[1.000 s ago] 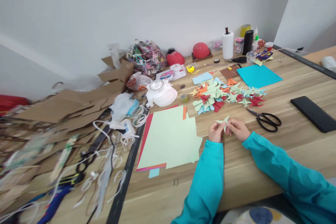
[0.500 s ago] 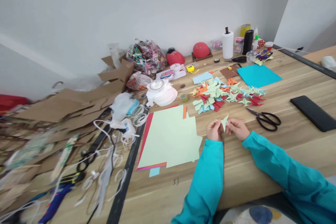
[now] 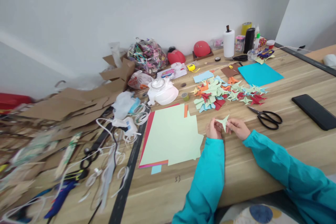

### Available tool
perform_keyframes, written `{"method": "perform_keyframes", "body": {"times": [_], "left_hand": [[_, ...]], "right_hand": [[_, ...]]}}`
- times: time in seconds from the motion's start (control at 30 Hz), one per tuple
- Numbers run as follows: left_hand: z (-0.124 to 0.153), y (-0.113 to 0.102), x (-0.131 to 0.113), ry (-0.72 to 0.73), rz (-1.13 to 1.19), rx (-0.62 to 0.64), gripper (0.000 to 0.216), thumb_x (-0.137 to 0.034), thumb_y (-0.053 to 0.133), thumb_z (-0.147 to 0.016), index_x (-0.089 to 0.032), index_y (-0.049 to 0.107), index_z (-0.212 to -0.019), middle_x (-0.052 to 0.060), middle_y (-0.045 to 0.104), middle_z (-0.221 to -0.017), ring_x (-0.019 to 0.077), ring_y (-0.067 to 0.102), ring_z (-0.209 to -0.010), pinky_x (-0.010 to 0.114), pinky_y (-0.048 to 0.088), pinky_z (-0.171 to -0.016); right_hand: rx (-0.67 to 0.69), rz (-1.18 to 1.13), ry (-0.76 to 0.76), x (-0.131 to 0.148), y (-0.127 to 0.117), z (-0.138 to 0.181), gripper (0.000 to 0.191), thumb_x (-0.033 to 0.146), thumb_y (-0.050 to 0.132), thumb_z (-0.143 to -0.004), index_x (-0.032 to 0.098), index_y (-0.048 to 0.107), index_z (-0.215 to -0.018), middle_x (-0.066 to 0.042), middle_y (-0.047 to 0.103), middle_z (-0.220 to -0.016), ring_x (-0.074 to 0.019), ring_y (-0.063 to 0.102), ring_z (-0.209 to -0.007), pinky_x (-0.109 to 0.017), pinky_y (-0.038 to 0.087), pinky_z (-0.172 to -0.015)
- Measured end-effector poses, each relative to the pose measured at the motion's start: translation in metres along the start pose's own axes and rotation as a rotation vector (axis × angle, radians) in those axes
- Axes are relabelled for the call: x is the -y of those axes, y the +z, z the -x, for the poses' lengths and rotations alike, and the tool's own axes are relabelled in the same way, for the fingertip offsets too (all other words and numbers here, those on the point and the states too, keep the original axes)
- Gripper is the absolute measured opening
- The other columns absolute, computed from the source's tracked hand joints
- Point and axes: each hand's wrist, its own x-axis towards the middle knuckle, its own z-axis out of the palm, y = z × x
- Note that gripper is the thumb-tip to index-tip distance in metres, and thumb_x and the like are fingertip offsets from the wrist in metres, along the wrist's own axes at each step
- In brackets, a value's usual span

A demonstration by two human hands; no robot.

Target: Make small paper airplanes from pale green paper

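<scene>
Between my two hands is a pale green folded paper crane (image 3: 224, 123), with pointed tips sticking out to the left, up and down. My right hand (image 3: 238, 128) pinches it from the right side. At its left tip are the closed fingers of my left hand (image 3: 214, 129), partly hidden from this angle. Just beyond lies a heap of folded paper cranes (image 3: 215, 91) in green, red, orange and blue. Black-handled scissors (image 3: 267, 118) rest to the right of my right hand.
Left of my hands lies a stack of pale green paper sheets (image 3: 170, 136). A black phone (image 3: 313, 111) is at the right, a turquoise sheet (image 3: 261, 74) farther back. Cables, a glue gun (image 3: 61, 196) and cardboard (image 3: 65, 103) crowd the left side.
More of the crane's left tip shows now, as my left fingers have shifted slightly on it. The whole view has moved a little; the table items stay put.
</scene>
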Motion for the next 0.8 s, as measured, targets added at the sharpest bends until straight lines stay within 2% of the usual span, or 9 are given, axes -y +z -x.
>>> {"method": "perform_keyframes", "body": {"times": [0.07, 0.17, 0.23, 0.3, 0.4, 0.47, 0.6, 0.7, 0.8], "left_hand": [[-0.004, -0.004, -0.002, 0.035, -0.025, -0.057, 0.036, -0.05, 0.051, -0.078, -0.019, 0.051, -0.059, 0.002, 0.052, -0.053, 0.0123, 0.048, -0.048, 0.027, 0.039, -0.049], [-0.002, -0.007, -0.004, 0.243, -0.167, -0.089, 0.033, -0.049, 0.052, -0.077, -0.018, 0.058, -0.068, 0.002, 0.054, -0.057, 0.0122, 0.05, -0.05, 0.026, 0.04, -0.049], [0.006, -0.005, -0.005, 0.328, -0.243, -0.051, 0.026, -0.044, 0.062, -0.072, -0.018, 0.064, -0.072, 0.003, 0.058, -0.064, 0.0132, 0.054, -0.058, 0.026, 0.044, -0.056], [0.016, 0.0, -0.006, 0.383, -0.298, 0.002, 0.019, -0.037, 0.07, -0.065, -0.019, 0.067, -0.067, 0.005, 0.062, -0.076, 0.0167, 0.057, -0.074, 0.027, 0.047, -0.07], [0.027, 0.007, -0.006, 0.435, -0.413, 0.145, 0.016, -0.034, 0.069, -0.066, -0.02, 0.071, -0.076, 0.008, 0.064, -0.087, 0.0208, 0.058, -0.087, 0.032, 0.046, -0.083], [0.028, 0.008, -0.005, 0.432, -0.429, 0.177, 0.018, -0.032, 0.069, -0.066, -0.02, 0.072, -0.079, 0.009, 0.065, -0.089, 0.0216, 0.059, -0.088, 0.034, 0.045, -0.086], [0.023, 0.004, 0.003, 0.399, -0.436, 0.122, 0.018, -0.03, 0.073, -0.061, -0.019, 0.072, -0.074, 0.008, 0.067, -0.084, 0.0197, 0.061, -0.082, 0.032, 0.048, -0.081], [0.017, 0.0, 0.008, 0.33, -0.416, 0.066, 0.021, -0.027, 0.075, -0.057, -0.017, 0.07, -0.074, 0.007, 0.068, -0.08, 0.0173, 0.062, -0.075, 0.028, 0.05, -0.073], [0.011, -0.005, 0.006, 0.29, -0.4, 0.045, 0.019, -0.027, 0.074, -0.058, -0.016, 0.07, -0.072, 0.006, 0.069, -0.076, 0.0155, 0.062, -0.071, 0.026, 0.05, -0.069]], "right_hand": [[-0.039, 0.03, -0.007, -0.001, -0.001, 0.0, 0.043, 0.058, 0.049, -0.078, 0.018, 0.055, -0.063, -0.001, 0.061, -0.056, -0.0104, 0.052, -0.046, -0.025, 0.044, -0.048], [-0.148, 0.106, -0.025, -0.004, -0.004, -0.002, 0.041, 0.056, 0.049, -0.079, 0.019, 0.055, -0.064, -0.002, 0.061, -0.057, -0.0116, 0.053, -0.047, -0.026, 0.044, -0.049], [-0.216, 0.167, -0.049, -0.006, -0.005, -0.002, 0.038, 0.054, 0.049, -0.08, 0.02, 0.055, -0.064, -0.002, 0.061, -0.058, -0.0128, 0.053, -0.048, -0.027, 0.044, -0.05], [-0.273, 0.264, -0.093, -0.008, -0.006, -0.001, 0.035, 0.051, 0.048, -0.082, 0.02, 0.056, -0.065, -0.002, 0.061, -0.059, -0.0141, 0.054, -0.052, -0.028, 0.044, -0.052], [-0.338, 0.483, -0.152, -0.012, -0.005, 0.001, 0.03, 0.046, 0.047, -0.083, 0.021, 0.057, -0.069, -0.003, 0.06, -0.06, -0.015, 0.054, -0.054, -0.028, 0.042, -0.054], [-0.326, 0.593, -0.159, -0.014, -0.004, 0.004, 0.024, 0.042, 0.048, -0.082, 0.021, 0.056, -0.074, -0.003, 0.061, -0.061, -0.015, 0.054, -0.055, -0.027, 0.041, -0.053], [-0.19, 0.692, -0.138, -0.011, -0.002, 0.007, 0.018, 0.037, 0.054, -0.077, 0.021, 0.053, -0.086, -0.002, 0.062, -0.064, -0.0152, 0.055, -0.052, -0.026, 0.039, -0.05], [-0.125, 0.7, -0.164, -0.006, -0.001, 0.009, 0.024, 0.036, 0.057, -0.073, 0.021, 0.051, -0.092, -0.004, 0.063, -0.071, -0.0183, 0.059, -0.059, -0.028, 0.041, -0.054], [-0.072, 0.613, -0.214, -0.003, 0.0, 0.01, 0.026, 0.036, 0.06, -0.073, 0.021, 0.052, -0.093, -0.005, 0.064, -0.077, -0.0192, 0.06, -0.069, -0.029, 0.044, -0.061]]}}
